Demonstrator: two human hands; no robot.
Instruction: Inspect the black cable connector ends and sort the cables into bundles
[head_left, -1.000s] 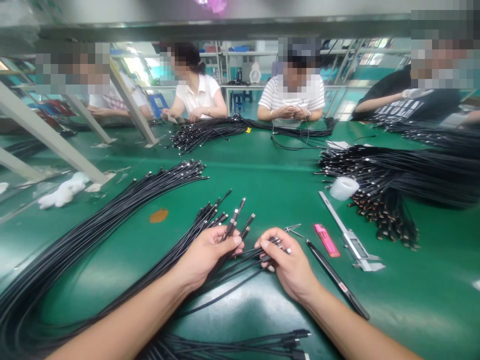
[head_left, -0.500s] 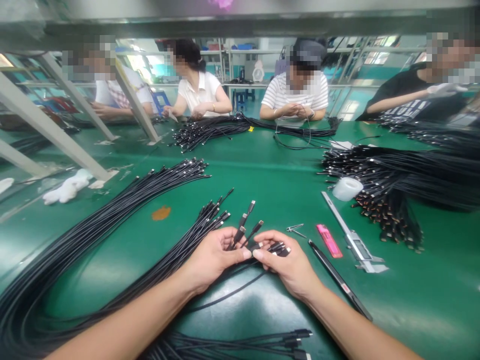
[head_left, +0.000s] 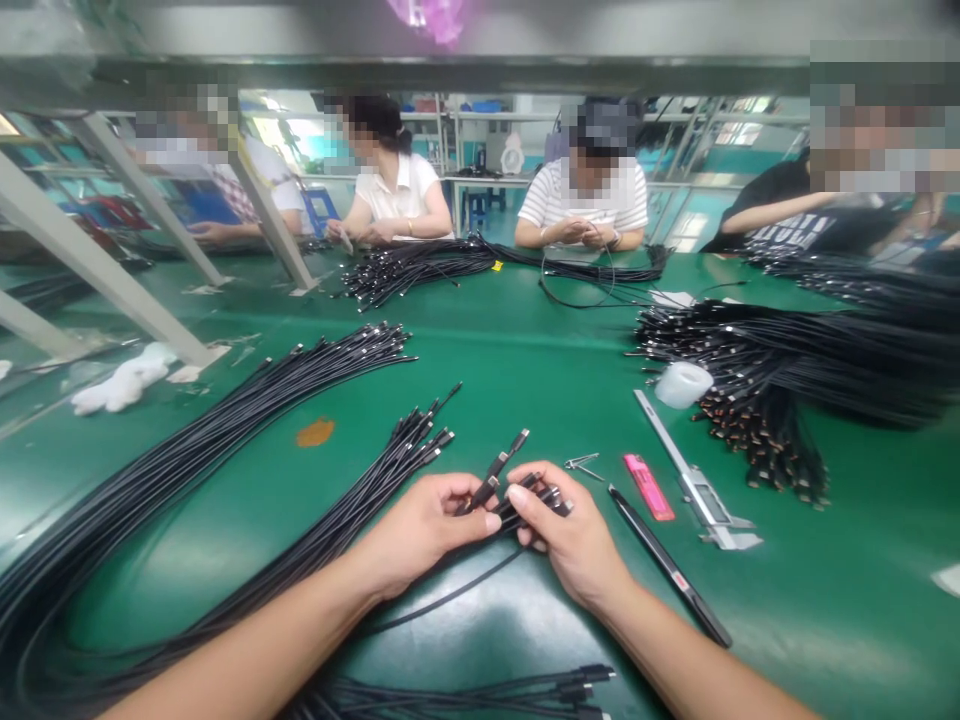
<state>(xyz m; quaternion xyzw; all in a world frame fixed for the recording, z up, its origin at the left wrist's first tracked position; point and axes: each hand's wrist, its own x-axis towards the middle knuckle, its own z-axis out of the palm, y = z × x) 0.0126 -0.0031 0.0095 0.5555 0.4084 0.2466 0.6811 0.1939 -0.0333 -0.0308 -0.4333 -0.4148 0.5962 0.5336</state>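
Observation:
My left hand (head_left: 439, 515) is closed round a few black USB cables (head_left: 487, 490), whose metal-tipped plugs point up and to the right. Close beside it, my right hand (head_left: 559, 525) grips more of these cables (head_left: 551, 494) near their plugs, thumb on top. One cable (head_left: 457, 600) curves away below my hands toward the lower left. Left of my left hand lies a bundle of black cables (head_left: 375, 485), its plug ends fanned out. Another cable group (head_left: 555, 685) lies at the bottom edge, partly cut off by the frame.
A long curved cable bundle (head_left: 225, 430) covers the left side. On the right lie a black pen (head_left: 667, 565), a pink blade case (head_left: 649, 487), a caliper (head_left: 694, 480), a tape roll (head_left: 684, 384) and a big cable pile (head_left: 787, 345). Several co-workers sit across the green table (head_left: 495, 345).
A plug that stood between my hands has passed into my right hand's group. The plugs in my left hand now lean further right. The view has shifted slightly.

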